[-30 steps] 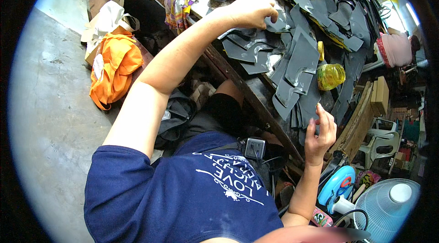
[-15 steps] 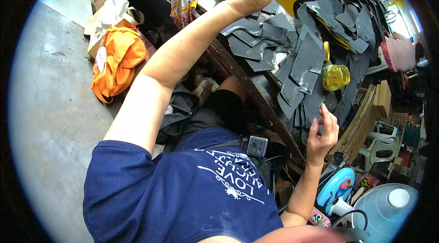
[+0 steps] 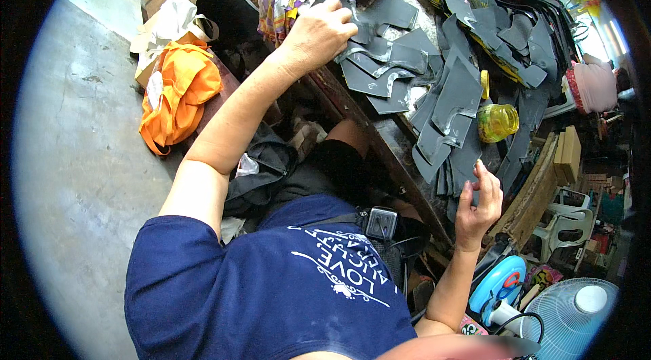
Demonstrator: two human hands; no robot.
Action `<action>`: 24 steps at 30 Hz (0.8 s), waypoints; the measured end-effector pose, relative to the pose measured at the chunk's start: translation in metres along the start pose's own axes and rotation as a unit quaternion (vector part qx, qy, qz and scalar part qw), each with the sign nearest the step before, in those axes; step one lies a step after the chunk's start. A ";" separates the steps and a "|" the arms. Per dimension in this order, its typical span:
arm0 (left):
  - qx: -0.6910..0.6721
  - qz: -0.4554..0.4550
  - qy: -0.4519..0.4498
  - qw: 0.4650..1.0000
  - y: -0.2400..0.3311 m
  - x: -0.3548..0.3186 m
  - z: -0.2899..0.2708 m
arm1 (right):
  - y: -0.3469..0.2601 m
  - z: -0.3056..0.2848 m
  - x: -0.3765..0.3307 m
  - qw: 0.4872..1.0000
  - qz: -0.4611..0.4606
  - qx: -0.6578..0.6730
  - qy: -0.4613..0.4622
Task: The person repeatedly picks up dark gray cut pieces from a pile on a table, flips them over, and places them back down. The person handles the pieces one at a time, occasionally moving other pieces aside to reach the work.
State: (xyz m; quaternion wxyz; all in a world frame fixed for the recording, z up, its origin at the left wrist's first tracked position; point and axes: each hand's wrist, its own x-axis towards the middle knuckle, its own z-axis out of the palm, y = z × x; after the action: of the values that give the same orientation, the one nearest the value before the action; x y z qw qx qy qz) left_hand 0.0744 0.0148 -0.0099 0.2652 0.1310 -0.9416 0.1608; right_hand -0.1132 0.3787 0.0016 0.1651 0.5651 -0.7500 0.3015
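Head view: two hands worked grey cut pieces on a bench.
Right hand (image 3: 478, 201) nearest, grip half open, empty, beside grey pieces (image 3: 447, 156); yellow jar (image 3: 497, 123) behind; left hand (image 3: 319, 33) farther, closed on grey piece (image 3: 369, 55).

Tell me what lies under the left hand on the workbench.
Under the left hand lie overlapping dark grey cut sheet pieces, fingers curled on the top ones. The workbench surface beneath that pile is covered; only its front edge shows.
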 end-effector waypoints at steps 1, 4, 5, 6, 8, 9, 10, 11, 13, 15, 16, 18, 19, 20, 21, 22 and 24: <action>-0.047 -0.027 0.020 0.998 -0.001 -0.003 0.007 | 0.000 0.000 0.001 1.000 -0.008 -0.006 0.004; -0.157 -0.070 -0.001 0.985 -0.006 0.000 0.023 | -0.001 0.000 0.003 1.000 -0.013 -0.009 0.003; -0.189 -0.080 -0.011 0.979 -0.007 0.003 0.026 | -0.001 0.000 0.003 1.000 -0.015 -0.009 0.004; -0.182 -0.071 -0.009 0.981 -0.007 0.005 0.027 | -0.001 0.000 0.003 1.000 -0.007 -0.003 0.003; -0.160 -0.060 -0.020 0.985 -0.007 0.011 0.026 | -0.002 -0.001 0.002 1.000 -0.006 -0.001 0.004; -0.169 -0.076 -0.030 0.982 -0.007 0.012 0.024 | -0.002 -0.001 0.001 1.000 -0.002 0.011 0.004; -0.176 -0.094 -0.051 0.978 -0.006 0.013 0.021 | -0.002 -0.002 0.001 1.000 0.002 0.003 0.002; -0.184 -0.113 -0.071 0.974 -0.006 0.015 0.018 | -0.002 -0.002 0.001 1.000 0.002 0.003 0.000; -0.165 -0.122 -0.035 0.978 -0.005 0.025 0.017 | -0.001 -0.003 0.002 1.000 0.002 0.003 -0.003; -0.149 -0.124 0.019 0.981 -0.003 0.037 0.020 | -0.001 -0.003 0.003 1.000 0.006 0.009 -0.006; -0.145 -0.123 0.013 0.982 -0.001 0.044 0.022 | -0.001 -0.003 0.003 1.000 -0.001 0.003 -0.003; -0.136 -0.115 0.007 0.984 0.002 0.059 0.029 | -0.001 -0.002 0.003 1.000 -0.003 0.006 0.001; -0.127 -0.118 -0.030 0.984 0.003 0.068 0.032 | -0.001 -0.002 0.003 1.000 -0.001 0.006 0.000; -0.113 -0.106 -0.045 0.987 0.003 0.077 0.035 | -0.001 -0.002 0.003 1.000 0.002 0.006 -0.003; -0.097 -0.097 -0.068 0.988 0.004 0.086 0.037 | -0.002 -0.002 0.002 1.000 0.001 0.017 -0.005; -0.079 -0.088 -0.091 0.989 0.005 0.095 0.038 | -0.002 -0.003 0.001 1.000 0.004 0.005 -0.006; -0.067 -0.062 -0.106 0.990 0.009 0.110 0.041 | -0.003 -0.004 0.000 1.000 0.003 0.002 -0.007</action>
State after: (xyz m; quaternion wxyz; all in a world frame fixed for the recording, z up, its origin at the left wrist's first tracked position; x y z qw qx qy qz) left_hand -0.0377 -0.0102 0.0148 0.1819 0.1878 -0.9630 0.0660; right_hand -0.1110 0.3810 0.0055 0.1579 0.5650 -0.7523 0.3000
